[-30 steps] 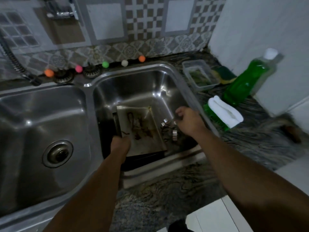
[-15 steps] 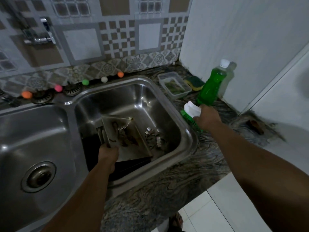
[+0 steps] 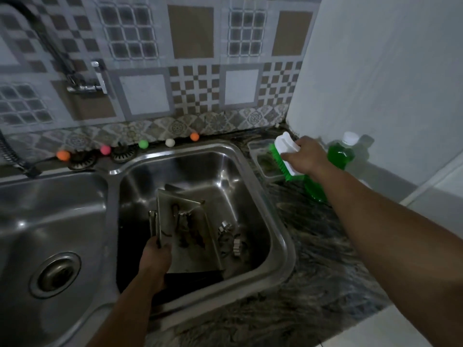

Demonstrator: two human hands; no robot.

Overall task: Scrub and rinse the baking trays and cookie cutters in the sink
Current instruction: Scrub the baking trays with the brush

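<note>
A dirty metal baking tray (image 3: 190, 229) with brown baked-on stains leans tilted in the right sink basin (image 3: 253, 196). My left hand (image 3: 156, 256) grips its near left edge. A darker tray (image 3: 193, 276) lies under it on the basin floor. Several small metal cookie cutters (image 3: 231, 237) lie to the right of the tray. My right hand (image 3: 304, 157) is raised over the counter and closed on a white scrub brush (image 3: 285, 151) with green bristles, held above a clear plastic tub (image 3: 268, 166).
A green dish-soap bottle (image 3: 338, 156) stands behind my right wrist against the white wall. The left basin (image 3: 50, 209) has a round drain. Coloured balls (image 3: 142, 144) line the sink's back rim. A wall tap (image 3: 85, 83) hangs above. Dark marbled counter (image 3: 313, 259) lies to the right.
My right hand left the cookie cutters, reached to the counter, took the scrub brush and lifted it above the tub. My left hand stayed on the tray.
</note>
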